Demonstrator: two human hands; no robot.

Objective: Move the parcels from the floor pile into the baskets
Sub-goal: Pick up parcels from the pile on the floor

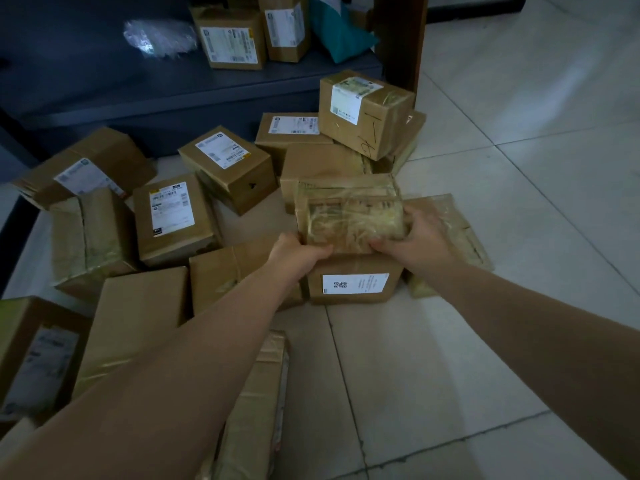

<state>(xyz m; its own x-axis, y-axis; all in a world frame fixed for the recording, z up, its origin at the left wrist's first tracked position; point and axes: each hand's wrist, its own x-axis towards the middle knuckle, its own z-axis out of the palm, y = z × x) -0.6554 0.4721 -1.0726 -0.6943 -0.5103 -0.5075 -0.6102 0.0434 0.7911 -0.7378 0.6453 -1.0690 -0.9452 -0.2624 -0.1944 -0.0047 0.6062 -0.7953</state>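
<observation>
Here, both hands on one parcel at scene centre: a tape-wrapped cardboard box [349, 213], glossy with wrinkled clear tape, sitting on top of a lower box with a QR-code label [355, 284] facing near. Left hand [294, 252] grips the near left corner of the taped box, fingers curled round its edge. Right hand [417, 239] grips the near right side, fingers wrapped onto the near face, thumb not visible. Whether the taped box is lifted clear of the one under it, cannot tell. Just right of it, a flat taped parcel [457, 233] lies on the tiled floor [485, 358], partly under the right hand. Pile spreads left and far: a box with a tall white label [173, 220] left of centre, a tilted labelled box [228, 168] beyond it, a plain brown box [135, 317] near left, a crumpled taped box [90, 237] further left. Far right of the pile, a cube-shaped box with pen marks [365, 112] rests on others beside a dark wooden post [400, 39]. Behind the pile, a low dark shelf [104, 88] carries two labelled boxes [230, 41], a teal mailer bag [341, 32] and a clear plastic bag [159, 38]. No baskets in view.
</observation>
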